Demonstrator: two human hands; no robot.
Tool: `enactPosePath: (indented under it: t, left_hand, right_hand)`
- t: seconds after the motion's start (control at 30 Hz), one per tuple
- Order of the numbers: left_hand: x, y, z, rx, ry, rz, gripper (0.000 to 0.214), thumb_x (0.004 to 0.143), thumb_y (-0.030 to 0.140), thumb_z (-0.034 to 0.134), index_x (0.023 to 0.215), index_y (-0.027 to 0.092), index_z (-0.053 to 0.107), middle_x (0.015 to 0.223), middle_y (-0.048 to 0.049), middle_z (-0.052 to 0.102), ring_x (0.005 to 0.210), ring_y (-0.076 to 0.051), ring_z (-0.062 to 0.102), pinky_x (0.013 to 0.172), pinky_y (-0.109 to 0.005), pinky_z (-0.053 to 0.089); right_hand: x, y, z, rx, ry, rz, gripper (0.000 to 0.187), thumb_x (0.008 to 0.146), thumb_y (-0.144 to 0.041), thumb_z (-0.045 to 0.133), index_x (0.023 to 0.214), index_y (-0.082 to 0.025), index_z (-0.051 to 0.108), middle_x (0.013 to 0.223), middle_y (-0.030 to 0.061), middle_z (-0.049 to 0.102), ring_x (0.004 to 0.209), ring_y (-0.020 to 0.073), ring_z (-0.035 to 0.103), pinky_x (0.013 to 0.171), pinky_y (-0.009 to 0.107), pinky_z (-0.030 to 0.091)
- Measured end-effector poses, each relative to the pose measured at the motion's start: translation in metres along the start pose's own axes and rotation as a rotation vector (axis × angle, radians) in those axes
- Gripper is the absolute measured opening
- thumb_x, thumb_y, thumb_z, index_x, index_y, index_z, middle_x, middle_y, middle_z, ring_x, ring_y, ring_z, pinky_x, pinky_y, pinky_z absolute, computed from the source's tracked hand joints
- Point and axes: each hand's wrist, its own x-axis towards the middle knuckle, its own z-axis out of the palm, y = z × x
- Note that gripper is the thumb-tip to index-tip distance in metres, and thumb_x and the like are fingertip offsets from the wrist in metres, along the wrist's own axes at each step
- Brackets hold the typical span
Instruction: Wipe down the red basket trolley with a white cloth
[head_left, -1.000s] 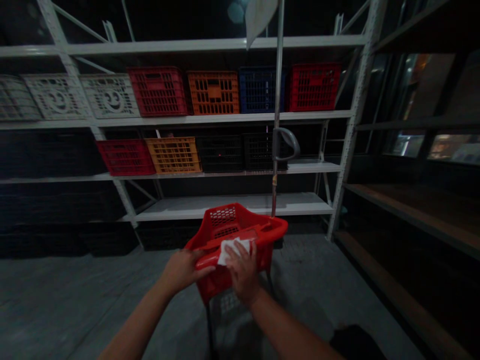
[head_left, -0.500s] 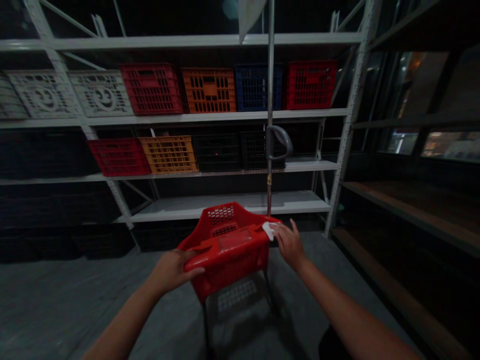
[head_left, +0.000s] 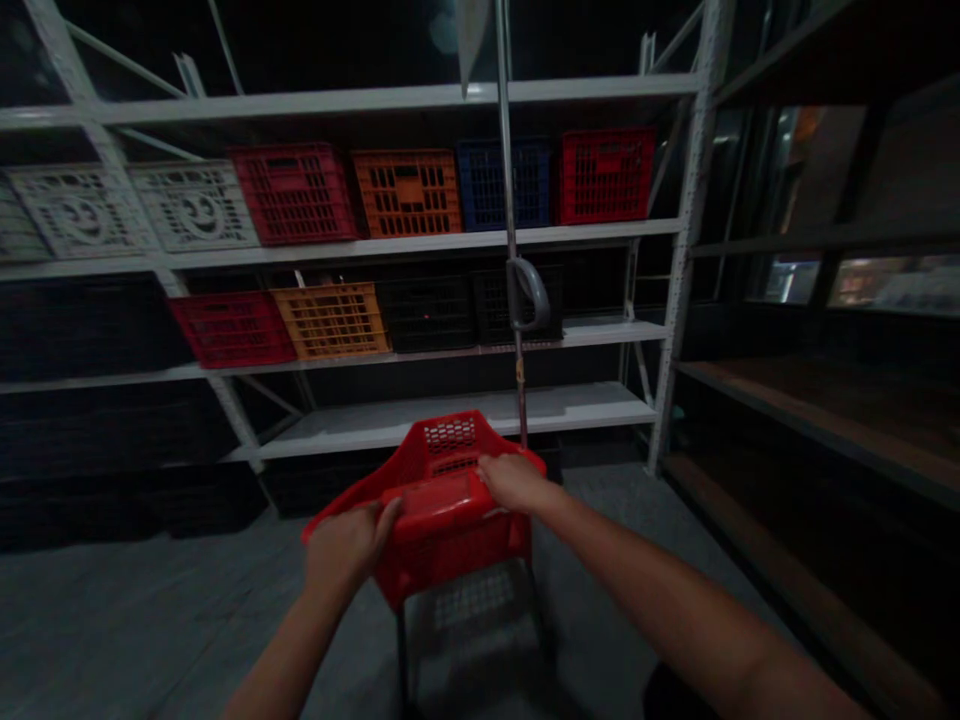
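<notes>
A red plastic shopping cart (head_left: 450, 560) on dark legs stands in front of me, its basket holed at the far end. My left hand (head_left: 341, 545) is closed round the left end of the cart's handle bar (head_left: 439, 500), thumb along the top. Over the right part of the bar, my right hand (head_left: 519, 484) is bent with its fingers pressed down. A thin edge of white cloth (head_left: 495, 512) peeks out beneath its fingers; most of it is hidden. A metal pole (head_left: 507, 170) with a grey loop grip (head_left: 534, 295) rises from the cart's right side.
Beyond the cart stands a white metal rack (head_left: 480, 405) bearing red, orange, yellow, blue, white and black crates, such as an orange crate (head_left: 409, 192). Dark shelving (head_left: 810, 415) runs along the right. The floor (head_left: 187, 620) is grey.
My right hand has moved left and inward along the handle bar, and the white cloth is now mostly covered. My left hand has shifted slightly along its end. The view has tilted a little.
</notes>
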Motion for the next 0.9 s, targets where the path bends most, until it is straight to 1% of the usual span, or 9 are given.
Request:
enactPosePath:
  t: [0.17, 0.3, 0.43, 0.5, 0.57, 0.63, 0.73, 0.83, 0.9]
  left_hand:
    - [0.005, -0.027, 0.005, -0.016, 0.035, 0.064, 0.06, 0.085, 0.052, 0.012, 0.104, 0.024, 0.062, 0.085, -0.008, 0.07, 0.082, -0.023, 0.064, 0.067, -0.03, 0.042]
    - [0.006, -0.04, 0.01, -0.034, 0.072, 0.07, 0.06, 0.085, 0.05, 0.014, 0.101, 0.022, 0.065, 0.088, -0.0079, 0.07, 0.083, -0.024, 0.064, 0.067, -0.03, 0.043]
    - [0.008, -0.047, 0.015, -0.044, 0.075, 0.145, 0.06, 0.086, 0.049, 0.014, 0.099, 0.021, 0.065, 0.092, -0.0072, 0.07, 0.085, -0.023, 0.063, 0.07, -0.03, 0.043]
    - [0.008, -0.048, 0.016, -0.046, 0.068, 0.18, 0.06, 0.087, 0.048, 0.013, 0.098, 0.021, 0.065, 0.092, -0.0069, 0.07, 0.086, -0.022, 0.063, 0.071, -0.03, 0.043]
    - [0.008, -0.047, 0.017, -0.045, 0.072, 0.198, 0.06, 0.087, 0.048, 0.013, 0.096, 0.02, 0.066, 0.091, -0.0066, 0.07, 0.085, -0.022, 0.063, 0.071, -0.029, 0.043]
    - [0.008, -0.045, 0.016, -0.041, 0.084, 0.198, 0.059, 0.087, 0.047, 0.013, 0.095, 0.021, 0.066, 0.09, -0.0062, 0.07, 0.084, -0.022, 0.063, 0.071, -0.029, 0.043]
    - [0.008, -0.039, 0.016, -0.043, 0.098, 0.199, 0.059, 0.088, 0.046, 0.013, 0.095, 0.021, 0.066, 0.091, -0.0057, 0.07, 0.084, -0.021, 0.063, 0.07, -0.028, 0.042]
    - [0.009, -0.034, 0.016, -0.05, 0.1, 0.177, 0.059, 0.087, 0.046, 0.014, 0.096, 0.021, 0.066, 0.09, -0.0066, 0.07, 0.083, -0.021, 0.064, 0.068, -0.028, 0.042]
    - [0.009, -0.03, 0.015, -0.053, 0.099, 0.152, 0.06, 0.087, 0.047, 0.013, 0.097, 0.021, 0.066, 0.088, -0.0075, 0.07, 0.082, -0.022, 0.064, 0.067, -0.029, 0.042]
  right_hand:
    - [-0.014, 0.019, -0.012, 0.078, -0.097, -0.19, 0.029, 0.091, -0.037, 0.033, 0.096, -0.017, 0.054, 0.084, 0.0061, 0.064, 0.072, 0.0164, 0.058, 0.062, 0.024, 0.038]
    - [-0.025, 0.052, -0.013, 0.346, -0.149, -0.348, 0.022, 0.089, -0.031, 0.038, 0.081, -0.017, 0.053, 0.073, -0.0007, 0.056, 0.064, 0.0106, 0.051, 0.059, 0.02, 0.036]
    - [-0.031, 0.063, -0.007, 0.642, -0.035, -0.26, 0.029, 0.089, -0.036, 0.036, 0.072, -0.016, 0.047, 0.063, -0.0027, 0.049, 0.057, 0.0094, 0.047, 0.053, 0.019, 0.036]
    - [-0.034, 0.059, -0.012, 0.694, 0.088, -0.18, 0.032, 0.091, -0.037, 0.03, 0.072, -0.016, 0.048, 0.062, -0.0017, 0.051, 0.055, 0.0102, 0.048, 0.052, 0.02, 0.037]
    - [-0.037, 0.05, -0.023, 0.557, 0.249, -0.166, 0.03, 0.091, -0.033, 0.029, 0.079, -0.016, 0.051, 0.069, 0.0015, 0.057, 0.062, 0.0129, 0.054, 0.058, 0.024, 0.041]
    - [-0.039, 0.039, -0.034, 0.285, 0.336, -0.287, 0.025, 0.091, -0.025, 0.032, 0.09, -0.016, 0.055, 0.084, 0.0062, 0.062, 0.084, 0.017, 0.057, 0.074, 0.029, 0.042]
    - [-0.036, 0.027, -0.041, -0.127, 0.151, -0.493, 0.019, 0.085, -0.015, 0.042, 0.087, -0.015, 0.06, 0.088, 0.0105, 0.066, 0.096, 0.0212, 0.056, 0.085, 0.035, 0.038]
    - [-0.029, 0.028, -0.041, -0.314, -0.174, -0.47, 0.014, 0.078, -0.015, 0.051, 0.071, -0.012, 0.063, 0.07, 0.0113, 0.067, 0.073, 0.0213, 0.062, 0.066, 0.031, 0.042]
    - [-0.028, 0.034, -0.041, -0.26, -0.319, -0.464, 0.015, 0.078, -0.019, 0.053, 0.069, -0.014, 0.064, 0.068, 0.009, 0.067, 0.064, 0.0184, 0.06, 0.057, 0.026, 0.039]
